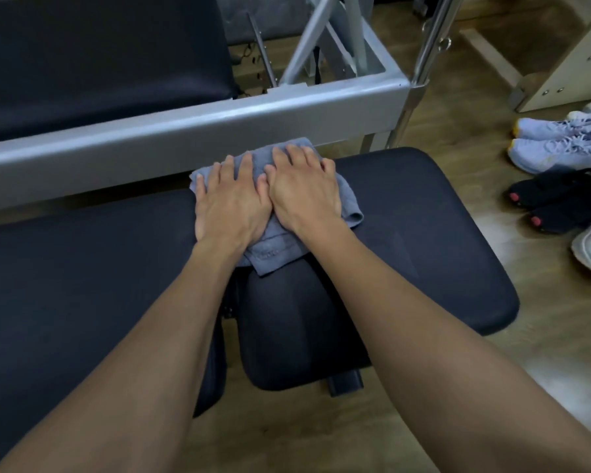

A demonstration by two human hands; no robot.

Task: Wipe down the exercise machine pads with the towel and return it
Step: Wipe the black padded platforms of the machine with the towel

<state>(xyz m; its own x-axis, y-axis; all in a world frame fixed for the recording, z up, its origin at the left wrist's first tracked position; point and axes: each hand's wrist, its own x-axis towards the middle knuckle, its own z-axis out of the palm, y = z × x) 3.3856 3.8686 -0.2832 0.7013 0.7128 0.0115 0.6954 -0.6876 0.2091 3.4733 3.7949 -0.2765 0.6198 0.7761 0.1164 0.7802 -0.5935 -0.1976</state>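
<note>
Entry, wiping stage. Towel (pixel 273 250): grey-blue, folded, lying at the far edge of the near black pad (pixel 423 233), just in front of the grey frame rail (pixel 185 131). Left hand (pixel 231 196) and right hand (pixel 304 189): I had them side by side on top of the towel, thumbs touching, fingers straight and spread, pressing flat and gripping nothing. Progress, as I judged it: wiping was under way and the return had not begun. A faint sheen lay on the near pad to the right of the towel, but I could not tell damp from reflected light, so I logged no pad as finished. Left to do, in my estimate: the long pad (pixel 82 285) on the left, the small pad (pixel 297 329) below, perhaps the far pad (pixel 99 63) beyond the rail, then putting the towel back. Hidden: most of the towel under my hands, and parts of the pads under my forearms. Cut off: the long pad's left end and the shoes (pixel 556 148) at the right edge. Not in view: wherever the towel belongs.
</note>
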